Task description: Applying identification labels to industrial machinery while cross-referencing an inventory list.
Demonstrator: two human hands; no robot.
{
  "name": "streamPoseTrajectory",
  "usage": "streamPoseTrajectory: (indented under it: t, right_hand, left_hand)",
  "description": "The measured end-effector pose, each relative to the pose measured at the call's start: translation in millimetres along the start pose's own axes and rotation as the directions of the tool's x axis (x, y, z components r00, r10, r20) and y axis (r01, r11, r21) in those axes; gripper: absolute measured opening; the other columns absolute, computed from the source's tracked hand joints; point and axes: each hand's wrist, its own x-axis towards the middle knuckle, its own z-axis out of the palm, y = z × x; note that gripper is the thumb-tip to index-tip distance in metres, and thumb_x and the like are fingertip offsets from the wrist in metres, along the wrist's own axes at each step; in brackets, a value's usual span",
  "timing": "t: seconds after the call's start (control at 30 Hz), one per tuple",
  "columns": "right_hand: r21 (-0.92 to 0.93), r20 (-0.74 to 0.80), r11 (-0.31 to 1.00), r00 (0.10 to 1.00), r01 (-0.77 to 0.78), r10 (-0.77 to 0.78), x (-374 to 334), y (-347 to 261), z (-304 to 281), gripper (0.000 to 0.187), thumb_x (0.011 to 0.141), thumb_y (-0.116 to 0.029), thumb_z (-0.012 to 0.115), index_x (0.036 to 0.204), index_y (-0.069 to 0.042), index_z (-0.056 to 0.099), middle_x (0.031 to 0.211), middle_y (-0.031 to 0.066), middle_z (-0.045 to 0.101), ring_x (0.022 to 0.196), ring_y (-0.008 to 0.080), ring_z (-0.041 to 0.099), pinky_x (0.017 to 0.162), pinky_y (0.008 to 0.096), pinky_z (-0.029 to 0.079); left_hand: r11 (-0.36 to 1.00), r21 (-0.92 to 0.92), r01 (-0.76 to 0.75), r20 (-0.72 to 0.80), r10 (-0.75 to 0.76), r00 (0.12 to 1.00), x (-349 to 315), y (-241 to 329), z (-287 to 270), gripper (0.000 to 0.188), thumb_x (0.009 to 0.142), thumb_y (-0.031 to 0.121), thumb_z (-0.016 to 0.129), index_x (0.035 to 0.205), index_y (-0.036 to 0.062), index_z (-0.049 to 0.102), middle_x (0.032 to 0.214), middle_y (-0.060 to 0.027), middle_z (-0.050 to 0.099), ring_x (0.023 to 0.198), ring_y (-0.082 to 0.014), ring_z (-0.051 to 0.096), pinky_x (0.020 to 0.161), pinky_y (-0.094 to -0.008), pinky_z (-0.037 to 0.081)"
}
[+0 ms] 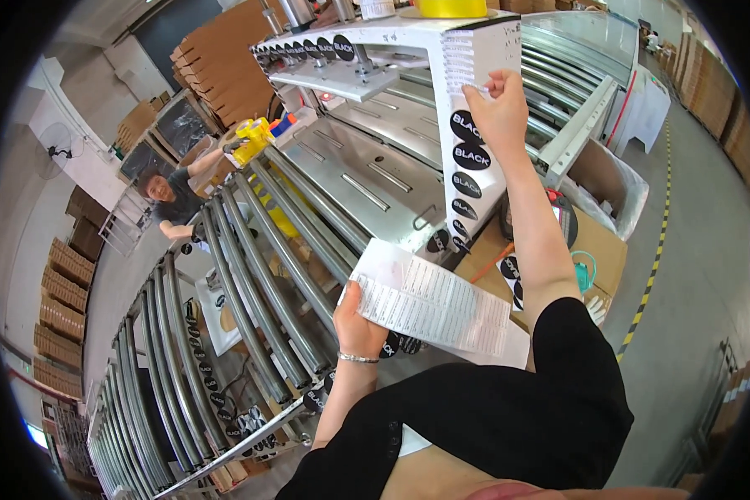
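My left hand (359,325) grips the left edge of a white sheet of printed labels (433,302), thumb on top, in front of my chest. Shiny bare backing shows at its upper left corner. Raised to the upper right, my right hand (498,112) is closed, thumb and forefinger pinched at the white machine post (496,54). A column of small white label strips (458,62) runs down that post, and the fingertips touch its lower end. Whether a label is between them is too small to tell. Round black stickers (472,157) line the post below.
A roller conveyor (262,275) runs to the left, with a metal plate bed (367,167) beyond it. Across it a co-worker (175,196) reaches toward yellow tape rolls (254,137). A cardboard box (596,250) stands right of the post. Stacked cartons (62,292) line the left.
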Motion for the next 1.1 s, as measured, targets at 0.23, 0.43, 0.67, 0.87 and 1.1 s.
streamPoseTrajectory:
  t: [0.23, 0.43, 0.67, 0.87, 1.1]
  right_hand:
    - [-0.012, 0.01, 0.998, 0.998, -0.055, 0.055, -18, 19, 17, 0.041, 0.061, -0.017, 0.074, 0.09, -0.002, 0.049, 0.073, 0.0064, 0.055, 0.072, 0.0237, 0.051, 0.064, 0.0353, 0.042]
    - [-0.167, -0.044, 0.985, 0.998, 0.033, -0.041, -24, 23, 33, 0.042, 0.059, -0.019, 0.075, 0.088, -0.004, 0.049, 0.069, 0.0047, 0.054, 0.071, 0.0232, 0.051, 0.062, 0.0363, 0.04]
    - [-0.253, -0.059, 0.967, 0.998, -0.009, -0.006, -24, 32, 41, 0.042, 0.058, -0.02, 0.075, 0.089, -0.007, 0.049, 0.071, 0.0021, 0.055, 0.075, 0.0243, 0.05, 0.067, 0.0392, 0.036]
    - [-0.251, -0.067, 0.968, 0.998, -0.027, 0.01, -21, 33, 45, 0.042, 0.058, -0.021, 0.075, 0.088, -0.007, 0.049, 0.074, 0.0027, 0.054, 0.077, 0.0247, 0.05, 0.069, 0.0402, 0.036]
    - [-0.266, -0.064, 0.963, 0.998, -0.043, 0.027, -23, 33, 44, 0.043, 0.058, -0.022, 0.075, 0.088, -0.007, 0.049, 0.075, 0.0038, 0.054, 0.077, 0.0254, 0.05, 0.069, 0.0407, 0.036]
  left_hand:
    - [0.999, -0.01, 0.047, 0.0, -0.047, 0.999, -2, -5, 4, 0.042, 0.091, 0.024, 0.033, 0.121, -0.006, 0.039, 0.122, -0.0176, 0.047, 0.112, -0.0303, 0.047, 0.096, -0.0401, 0.036]
    - [0.999, -0.017, 0.048, 0.014, -0.048, 0.999, -3, -4, 2, 0.042, 0.092, 0.023, 0.033, 0.121, -0.0064, 0.038, 0.122, -0.0179, 0.046, 0.112, -0.0302, 0.046, 0.096, -0.04, 0.036]
    - [0.999, -0.028, 0.026, 0.033, -0.025, 0.999, -4, -3, -2, 0.043, 0.092, 0.023, 0.035, 0.122, -0.0067, 0.038, 0.122, -0.0182, 0.046, 0.112, -0.0302, 0.047, 0.095, -0.0397, 0.036]
    - [0.999, -0.022, 0.026, 0.026, -0.025, 0.999, -3, -2, -2, 0.042, 0.092, 0.023, 0.035, 0.121, -0.0068, 0.038, 0.121, -0.0182, 0.047, 0.111, -0.0306, 0.047, 0.095, -0.0399, 0.037]
    - [0.999, -0.031, 0.03, 0.018, -0.03, 0.999, -2, -3, -5, 0.041, 0.091, 0.022, 0.036, 0.121, -0.0065, 0.039, 0.12, -0.0181, 0.048, 0.11, -0.0306, 0.048, 0.095, -0.0403, 0.037]
